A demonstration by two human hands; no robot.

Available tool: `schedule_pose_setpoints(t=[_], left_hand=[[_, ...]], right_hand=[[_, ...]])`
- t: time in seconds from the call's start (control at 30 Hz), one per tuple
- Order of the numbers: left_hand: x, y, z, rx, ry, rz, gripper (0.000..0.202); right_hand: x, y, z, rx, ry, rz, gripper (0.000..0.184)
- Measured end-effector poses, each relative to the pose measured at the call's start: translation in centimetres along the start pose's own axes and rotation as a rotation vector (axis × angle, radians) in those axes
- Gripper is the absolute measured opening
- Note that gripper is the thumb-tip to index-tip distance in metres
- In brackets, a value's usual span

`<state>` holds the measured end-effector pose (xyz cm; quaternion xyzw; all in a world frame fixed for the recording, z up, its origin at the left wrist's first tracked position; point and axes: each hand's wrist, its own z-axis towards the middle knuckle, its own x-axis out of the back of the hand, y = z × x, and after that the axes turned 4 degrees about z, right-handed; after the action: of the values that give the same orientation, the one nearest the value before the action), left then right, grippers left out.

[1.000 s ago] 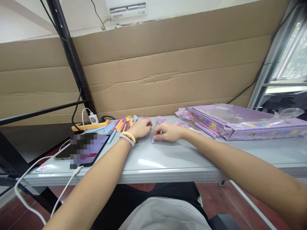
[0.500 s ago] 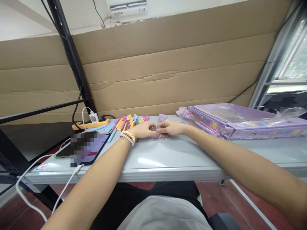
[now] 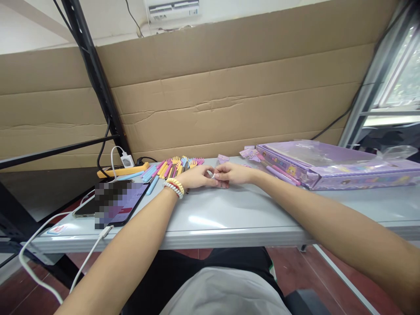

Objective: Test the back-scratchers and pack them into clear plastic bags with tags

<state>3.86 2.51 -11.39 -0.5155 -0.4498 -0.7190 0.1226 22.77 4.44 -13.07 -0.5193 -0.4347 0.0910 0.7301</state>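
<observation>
Over the grey table (image 3: 203, 214), my left hand (image 3: 198, 176) and my right hand (image 3: 232, 173) meet fingertip to fingertip. Both pinch a small clear plastic bag (image 3: 224, 185), mostly covered by the fingers; what lies inside it is too small to tell. A purple printed piece (image 3: 223, 158) shows just behind the hands and may belong to the bag. Close beyond my left hand lies a spread of colourful pens (image 3: 164, 168) with coiled tops. Coil bands (image 3: 175, 187) circle my left wrist.
A purple printed box (image 3: 328, 168) with a clear window lies at the right, bagged pens (image 3: 282, 174) against its left side. At the left are a tablet (image 3: 131, 201), a dark phone (image 3: 108, 197), white cables (image 3: 36, 238) and a black rack post (image 3: 95, 78). Cardboard (image 3: 229, 96) stands behind.
My hands stay together in almost the same spot, with the fingers shifting slightly on the plastic bag. Less of its pink lower part shows now. The view has moved a little.
</observation>
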Motion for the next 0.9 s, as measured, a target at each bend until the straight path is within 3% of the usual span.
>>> schedule_pose_setpoints(t=[0.13,0.3,0.5,0.73,0.83,0.9], left_hand=[[0.0,0.6,0.0,0.100,0.000,-0.151,0.043],[-0.1,0.1,0.4,0.004,0.046,-0.221,0.034],[-0.5,-0.3,0.9,-0.026,0.108,-0.161,0.023],[-0.9,0.0,1.1,0.030,0.280,0.008,0.023],[-0.4,0.2,0.8,0.080,0.312,-0.024,0.023],[0.0,0.3,0.7,0.116,0.325,-0.091,0.023]], right_hand=[[-0.1,-0.3,-0.1,0.076,0.076,-0.003,0.044],[0.2,-0.3,-0.1,0.115,0.183,-0.053,0.044],[0.6,0.4,0.1,0.078,0.261,-0.161,0.047],[0.4,0.1,0.2,0.055,0.328,-0.161,0.047],[1.0,0.0,0.1,0.006,0.434,-0.141,0.042],[1.6,0.2,-0.1,-0.112,0.528,-0.177,0.039]])
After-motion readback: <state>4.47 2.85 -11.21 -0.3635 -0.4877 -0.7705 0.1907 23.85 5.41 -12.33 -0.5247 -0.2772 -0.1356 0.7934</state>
